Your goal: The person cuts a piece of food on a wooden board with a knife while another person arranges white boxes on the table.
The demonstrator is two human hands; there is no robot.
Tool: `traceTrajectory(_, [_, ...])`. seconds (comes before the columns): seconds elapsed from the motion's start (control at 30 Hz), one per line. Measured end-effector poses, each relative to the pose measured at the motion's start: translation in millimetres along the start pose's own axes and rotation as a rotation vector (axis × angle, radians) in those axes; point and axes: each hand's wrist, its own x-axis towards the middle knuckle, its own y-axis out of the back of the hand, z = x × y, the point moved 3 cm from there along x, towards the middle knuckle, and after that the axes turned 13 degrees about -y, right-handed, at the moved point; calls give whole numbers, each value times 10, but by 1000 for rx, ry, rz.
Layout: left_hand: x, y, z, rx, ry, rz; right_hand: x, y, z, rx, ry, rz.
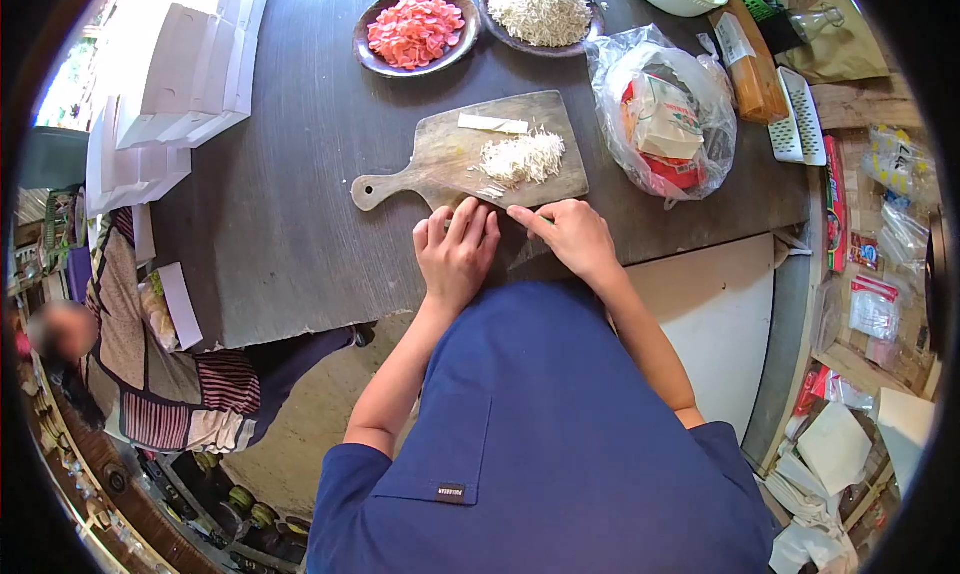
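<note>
A wooden cutting board (437, 152) lies on the dark table, its handle pointing left. On it are a pile of thin pale shreds (525, 159) and one uncut pale strip (493, 124). My right hand (577, 236) is closed around a knife at the board's near edge. Only a bit of its green handle (547, 220) shows; the blade is mostly hidden. Beside it my left hand (458, 254) rests with fingers slightly apart and bent, their tips at the board's near edge by the blade. I cannot make out anything held in it.
Behind the board stand a bowl of pink slices (415, 31) and a bowl of pale shreds (540, 12). A clear plastic bag (665, 124) with packets sits to the right, near a white perforated tray (797, 116). White boxes (185, 69) are stacked left; a person (170, 364) is below them.
</note>
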Motion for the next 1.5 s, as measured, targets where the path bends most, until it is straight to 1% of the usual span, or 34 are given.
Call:
traceTrajectory(0.07, [0,0,7,9,0,-7,17,72,-22,-24,-27,-51])
traceTrajectory(0.23, [6,-3,11,-4,4,-13,-114,312,-43,-110,-65,-55])
traceTrajectory(0.4, [-11,-4,5,-7,4,-11,-122,213,43,-137,-62,-63])
traceTrajectory(0.5, [-13,-2,9,0,11,-19,-58,125,67,-139,-48,-29])
traceTrajectory(0.63, [5,-9,9,-1,7,7,4,34,-19,-69,1,-10])
traceTrajectory(0.7, [0,6,3,-3,23,-14,-1,51,-86,-47,15,-2])
traceTrajectory(0.83, [-12,14,5,1,13,-5,-39,175,-72,-108,-19,-37])
traceTrajectory(1.0, [-2,13,9,-10,3,-13,-183,230,14,-139,-30,-11])
traceTrajectory(1.07, [-1,4,12,-8,6,-15,-209,231,34,-136,-66,-8])
traceTrajectory(1.2, [-1,6,7,-10,4,-17,-130,91,57,-111,-60,6])
traceTrajectory(1.27, [1,1,17,-8,7,-24,-51,6,13,-25,3,24])
traceTrajectory(1.3, [2,2,11,0,15,-30,-43,24,14,-21,2,28])
traceTrajectory(1.37, [-13,-2,-2,-5,7,-26,-32,60,-69,-19,-32,-51])
traceTrajectory(1.4, [-22,-1,-7,-16,6,-26,-33,69,-78,-19,-28,-53])
traceTrajectory(1.5, [-11,8,1,-7,4,-17,-101,145,9,-117,-52,-31])
